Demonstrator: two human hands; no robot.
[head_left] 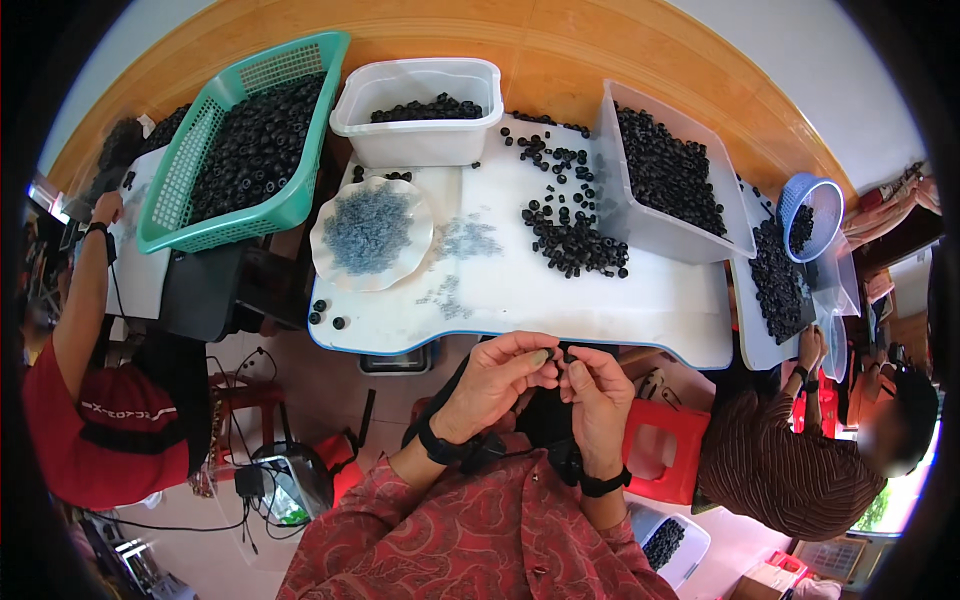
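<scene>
Just off the front edge of the white table (660, 310), my two hands meet over my lap. My left hand (495, 385) is closed in a pinch on a small black part (557, 354). Fingertip to fingertip with it, my right hand (600, 400) pinches a small black round part (570, 358). Fingers hide most of both parts. On the table beyond lies a loose pile of small black round parts (575, 240). A white scalloped plate (325, 255) at the left holds many tiny clear bluish-grey pieces (368, 230), with more scattered beside it.
A green basket (170, 238), a white tub (420, 150) and a translucent bin (675, 240) hold black parts at the back. People work at the left (100, 420) and right (790, 460). A red stool (665, 450) stands near my right arm; cables (240, 400) hang at the left.
</scene>
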